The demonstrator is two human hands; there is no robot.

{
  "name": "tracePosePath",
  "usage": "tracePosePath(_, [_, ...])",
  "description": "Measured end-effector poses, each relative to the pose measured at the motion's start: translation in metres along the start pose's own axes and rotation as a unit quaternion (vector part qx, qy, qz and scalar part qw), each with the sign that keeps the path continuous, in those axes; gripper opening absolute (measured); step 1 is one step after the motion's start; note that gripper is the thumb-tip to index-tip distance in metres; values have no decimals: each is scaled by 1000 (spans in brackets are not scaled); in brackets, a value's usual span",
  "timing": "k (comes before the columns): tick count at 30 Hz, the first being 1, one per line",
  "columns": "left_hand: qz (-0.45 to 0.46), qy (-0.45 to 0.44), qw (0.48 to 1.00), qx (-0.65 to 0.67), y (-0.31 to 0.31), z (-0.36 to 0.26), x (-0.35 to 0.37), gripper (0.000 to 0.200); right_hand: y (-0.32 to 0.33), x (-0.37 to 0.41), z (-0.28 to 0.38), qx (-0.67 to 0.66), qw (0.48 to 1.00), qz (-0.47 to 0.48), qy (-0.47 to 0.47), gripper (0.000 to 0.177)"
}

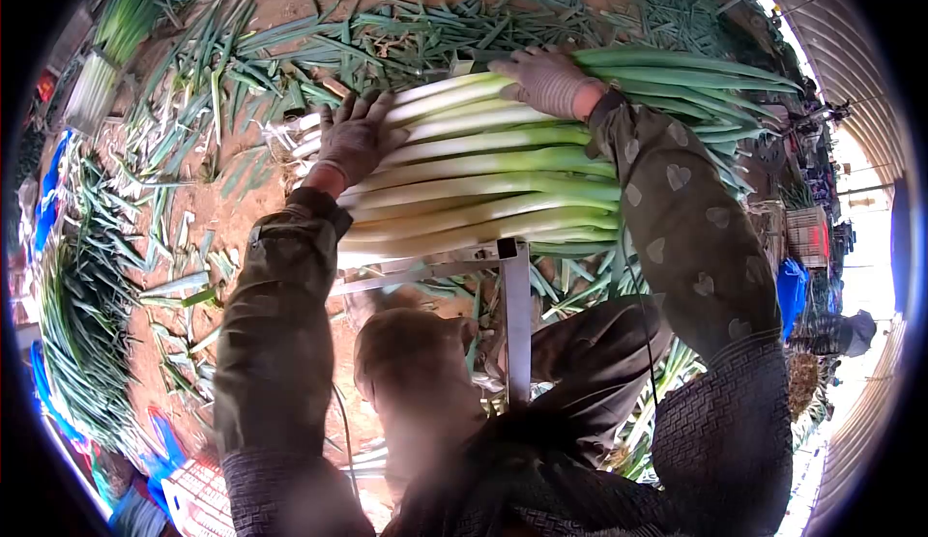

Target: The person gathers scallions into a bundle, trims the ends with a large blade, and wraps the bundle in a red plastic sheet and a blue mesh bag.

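A wide row of long green onions [483, 162] lies side by side across a metal frame [516, 329] in front of me. Their white root ends point left and the green leaves fan out to the right. My left hand [358, 138], in a thin glove, rests on the white stems near the roots with its fingers spread. Across the far edge of the row lies my gloved right hand [546, 81], flat on the stems where white turns to green, fingers stretched out. Neither hand is wrapped round a stem. The sleeves hide some of the leaves.
Cut green leaves [387, 39] litter the dirt floor all around. A tied bundle of green onions [111, 49] lies at the far left, and a large leafy heap [87, 315] below it. Crates [807, 232] and a blue bag [793, 295] stand at the right.
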State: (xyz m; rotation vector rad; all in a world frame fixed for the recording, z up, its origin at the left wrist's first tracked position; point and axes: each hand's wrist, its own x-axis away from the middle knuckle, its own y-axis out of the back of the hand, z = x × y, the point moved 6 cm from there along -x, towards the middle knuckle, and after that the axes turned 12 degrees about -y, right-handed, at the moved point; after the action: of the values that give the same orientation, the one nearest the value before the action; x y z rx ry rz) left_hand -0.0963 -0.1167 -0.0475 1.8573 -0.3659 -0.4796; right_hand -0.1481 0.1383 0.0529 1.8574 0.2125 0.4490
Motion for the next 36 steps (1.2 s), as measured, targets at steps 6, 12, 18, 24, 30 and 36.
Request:
tracePosePath(6, [14, 1, 1000, -25, 2, -1, -1, 72, 11, 25, -74, 119, 991, -8, -66, 72])
tracePosePath(12, [3, -10, 1000, -28, 1, 1, -1, 71, 28, 57, -128, 192, 972, -101, -87, 76])
tracePosePath(18, [3, -15, 1000, -24, 3, 0, 0, 66, 29, 142, -223, 245, 946, -142, -159, 60])
tracePosePath(24, [4, -19, 999, -26, 5, -1, 0, 65, 43, 192, -300, 342, 877, -75, -329, 38])
tracePosePath(30, [-4, -23, 1000, -12, 2, 3, 1, 64, 91, 164, -315, 269, 875, 9, -402, 25])
tracePosePath(36, [-20, -40, 999, -8, -1, 6, -2, 62, 148, 197, -298, 193, 872, -126, -432, 26])
